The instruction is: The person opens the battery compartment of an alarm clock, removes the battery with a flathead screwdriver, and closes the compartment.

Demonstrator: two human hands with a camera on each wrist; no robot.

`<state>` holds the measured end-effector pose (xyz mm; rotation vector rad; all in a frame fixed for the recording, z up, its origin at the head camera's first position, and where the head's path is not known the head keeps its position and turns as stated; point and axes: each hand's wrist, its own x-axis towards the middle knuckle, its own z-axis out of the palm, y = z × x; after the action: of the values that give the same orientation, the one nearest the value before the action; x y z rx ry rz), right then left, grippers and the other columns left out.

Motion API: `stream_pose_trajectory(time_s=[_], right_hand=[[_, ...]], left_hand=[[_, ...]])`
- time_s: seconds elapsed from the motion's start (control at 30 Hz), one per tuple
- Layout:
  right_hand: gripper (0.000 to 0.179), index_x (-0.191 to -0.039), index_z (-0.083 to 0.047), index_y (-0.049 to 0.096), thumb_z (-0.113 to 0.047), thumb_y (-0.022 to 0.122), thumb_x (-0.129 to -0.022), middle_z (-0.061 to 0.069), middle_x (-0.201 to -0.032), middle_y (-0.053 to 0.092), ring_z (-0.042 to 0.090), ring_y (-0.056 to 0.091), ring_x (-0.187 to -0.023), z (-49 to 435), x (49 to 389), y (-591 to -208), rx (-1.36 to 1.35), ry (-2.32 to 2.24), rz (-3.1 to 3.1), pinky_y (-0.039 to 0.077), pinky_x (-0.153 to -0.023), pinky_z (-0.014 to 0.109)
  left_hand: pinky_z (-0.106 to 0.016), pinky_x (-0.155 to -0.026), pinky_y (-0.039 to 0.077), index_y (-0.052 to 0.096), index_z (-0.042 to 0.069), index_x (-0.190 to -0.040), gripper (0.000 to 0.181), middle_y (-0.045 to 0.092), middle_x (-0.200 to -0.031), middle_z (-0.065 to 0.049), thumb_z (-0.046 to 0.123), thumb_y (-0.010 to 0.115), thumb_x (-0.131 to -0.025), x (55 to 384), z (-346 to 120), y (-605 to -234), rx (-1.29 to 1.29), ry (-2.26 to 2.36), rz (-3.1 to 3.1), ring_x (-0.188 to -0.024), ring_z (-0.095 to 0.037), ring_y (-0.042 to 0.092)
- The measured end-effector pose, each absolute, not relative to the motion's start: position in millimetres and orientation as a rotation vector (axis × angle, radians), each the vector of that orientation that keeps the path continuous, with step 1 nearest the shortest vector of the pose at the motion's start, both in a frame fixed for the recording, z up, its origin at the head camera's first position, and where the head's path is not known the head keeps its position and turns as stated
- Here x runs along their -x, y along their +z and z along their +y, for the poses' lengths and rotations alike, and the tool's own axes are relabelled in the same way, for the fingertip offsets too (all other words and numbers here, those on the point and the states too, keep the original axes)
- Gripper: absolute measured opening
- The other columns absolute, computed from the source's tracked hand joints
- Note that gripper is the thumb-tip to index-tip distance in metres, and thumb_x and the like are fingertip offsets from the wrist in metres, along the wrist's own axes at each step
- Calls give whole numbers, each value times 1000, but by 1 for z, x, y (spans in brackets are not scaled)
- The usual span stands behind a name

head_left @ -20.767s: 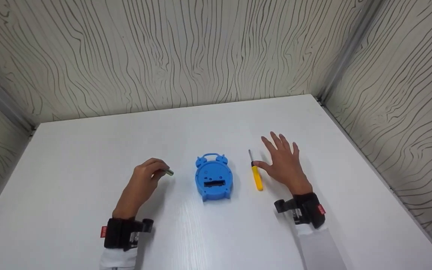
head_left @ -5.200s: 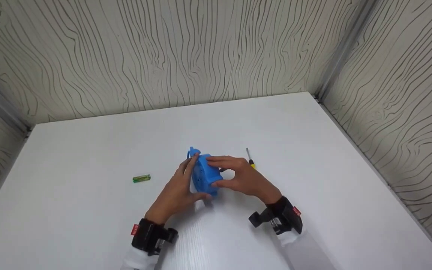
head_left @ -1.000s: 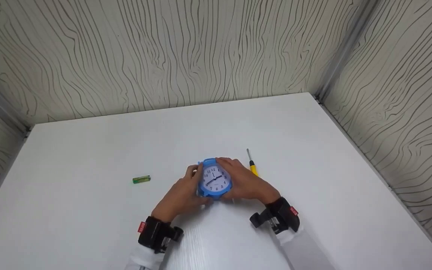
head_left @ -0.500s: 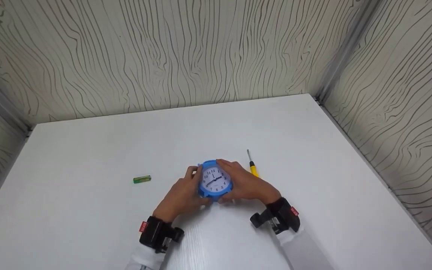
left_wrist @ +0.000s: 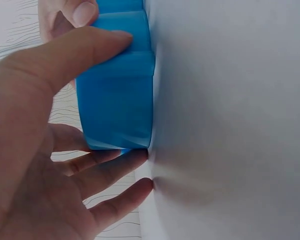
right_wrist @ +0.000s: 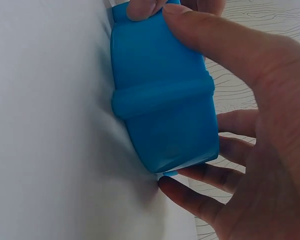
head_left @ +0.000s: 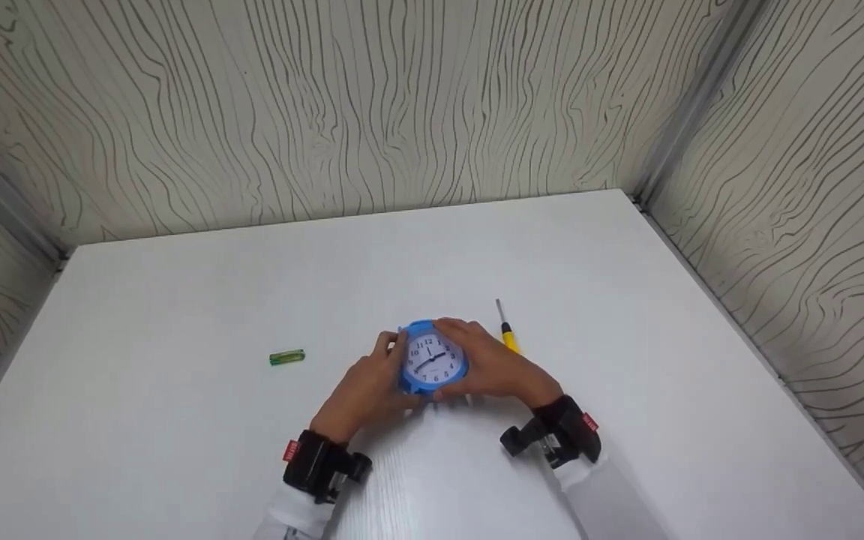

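Note:
A blue alarm clock (head_left: 433, 360) with a white dial faces up, its handle end away from me. My left hand (head_left: 366, 384) grips its left side, the thumb at the lower edge and the fingers along the upper left. On the other side my right hand (head_left: 493, 366) grips it, fingers over the top right and thumb below. In the left wrist view the clock's blue side (left_wrist: 117, 105) lies close along the tabletop. The right wrist view shows its blue side wall (right_wrist: 170, 130) slightly tilted to the table. The clock's back is hidden.
A green battery (head_left: 286, 357) lies on the white table (head_left: 177, 390), left of the hands. A screwdriver (head_left: 508, 337) with a yellow handle lies just beyond my right hand, which partly hides it. Wood-patterned panels (head_left: 372, 105) stand at the back and sides.
Earlier the clock lay back up with an open battery slot while my left hand held the battery. Both hands then turned it, and it is now face up. The last second shows hardly any movement.

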<state>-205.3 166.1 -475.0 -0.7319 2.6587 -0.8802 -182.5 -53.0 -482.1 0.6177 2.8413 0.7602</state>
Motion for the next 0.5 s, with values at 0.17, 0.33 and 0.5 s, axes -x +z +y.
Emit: stream_pose_trajectory(time_s=[0.17, 0.33, 0.5], right_hand=[[104, -154, -18, 29, -54, 81, -71, 2, -159, 29, 23, 38, -135, 166, 206, -475, 736, -880, 2667, 42, -110, 45], [104, -154, -18, 28, -54, 81, -71, 2, -159, 29, 23, 38, -136, 166, 206, -476, 730, -879, 2665, 42, -111, 45], [105, -154, -17, 29, -55, 81, -71, 3, -159, 29, 23, 38, -135, 168, 207, -476, 746, -889, 2658, 43, -110, 45]], left_hand=[[-46, -99, 52, 22, 7, -154, 102, 38, -147, -15, 34, 82, -77, 183, -53, -480, -606, 774, 2824, -112, -30, 59], [-45, -99, 52, 23, 6, -154, 101, 40, -145, -16, 33, 82, -77, 182, -54, -482, -624, 782, 2826, -111, -29, 60], [-44, -97, 53, 24, 4, -153, 101, 41, -143, -16, 34, 82, -76, 181, -52, -482, -639, 786, 2846, -109, -28, 60]])
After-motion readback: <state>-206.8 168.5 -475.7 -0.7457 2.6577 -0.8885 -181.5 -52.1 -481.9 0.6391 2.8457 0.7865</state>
